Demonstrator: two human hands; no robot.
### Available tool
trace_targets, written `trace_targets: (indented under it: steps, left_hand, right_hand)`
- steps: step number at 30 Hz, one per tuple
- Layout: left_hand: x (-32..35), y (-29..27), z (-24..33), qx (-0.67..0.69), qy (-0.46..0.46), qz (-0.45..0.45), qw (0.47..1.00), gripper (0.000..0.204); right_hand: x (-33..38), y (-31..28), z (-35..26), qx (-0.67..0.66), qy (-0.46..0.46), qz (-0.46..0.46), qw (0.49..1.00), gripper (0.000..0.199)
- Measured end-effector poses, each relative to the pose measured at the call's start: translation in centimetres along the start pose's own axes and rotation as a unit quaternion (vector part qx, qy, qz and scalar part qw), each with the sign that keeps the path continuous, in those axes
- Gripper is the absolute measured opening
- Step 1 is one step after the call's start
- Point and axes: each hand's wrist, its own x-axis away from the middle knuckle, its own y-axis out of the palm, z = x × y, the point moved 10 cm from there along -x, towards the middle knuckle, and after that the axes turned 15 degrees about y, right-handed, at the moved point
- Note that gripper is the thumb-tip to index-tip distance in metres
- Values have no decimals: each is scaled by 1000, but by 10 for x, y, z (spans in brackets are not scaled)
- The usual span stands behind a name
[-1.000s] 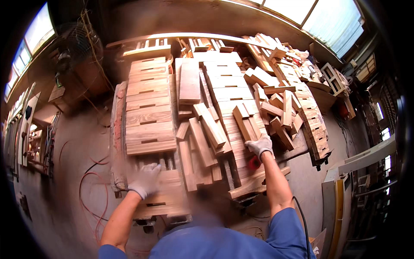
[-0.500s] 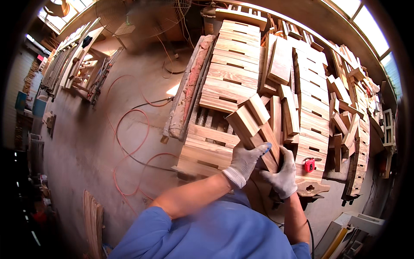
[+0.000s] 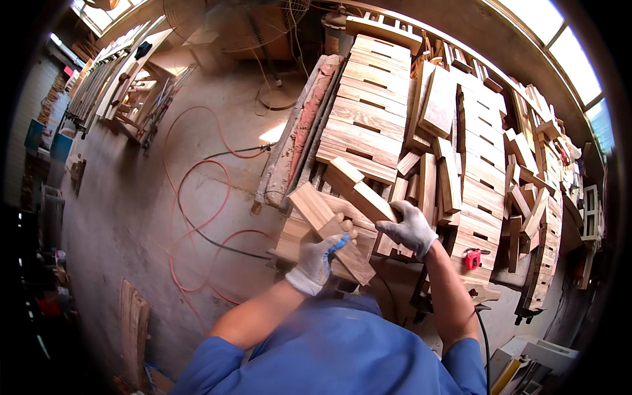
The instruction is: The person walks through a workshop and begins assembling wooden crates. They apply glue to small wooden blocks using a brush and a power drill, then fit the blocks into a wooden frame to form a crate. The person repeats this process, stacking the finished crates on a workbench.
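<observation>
My left hand, in a pale work glove with blue on the thumb, grips a wooden block with a lighter stepped end. My gloved right hand is closed on the near end of a second wooden block, which points away to the left. Both blocks are held tilted over the near end of a row of slotted wooden boards. A gap separates the two blocks. Part of the left fingers shows past the far side of its block.
Loose wooden blocks lie piled between two rows of slotted boards. A red tape measure rests on the right row. On the floor at left, an air hose loops about. A large fan stands at the back.
The wooden blocks, held together between both hands before, are now apart, one in each hand. My left hand has moved left and nearer; my right hand has moved farther away and slightly left.
</observation>
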Motion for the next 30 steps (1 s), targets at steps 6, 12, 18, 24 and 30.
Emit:
trace_targets:
  steps: [6,12,18,24,30]
  left_hand:
    - [16,-53,19,67,33,51,996,52]
    - [31,-84,14,20,51,117,992,48]
    - [28,-100,-2,36,47,102,993,52]
    - [26,-81,-3,6,22,96,995,49]
    - [13,-68,19,-103,53,74,991,43]
  right_hand:
    - [-58,16,-40,67,-26,-76,995,71]
    - [-114,43,-16,106,-5,-155,982,66]
    - [-135,44,-14,158,-21,-166,973,46]
    - [-137,43,-27,264,-67,-95,957,35]
    - [-135,46,-9,176,-29,-96,979,35]
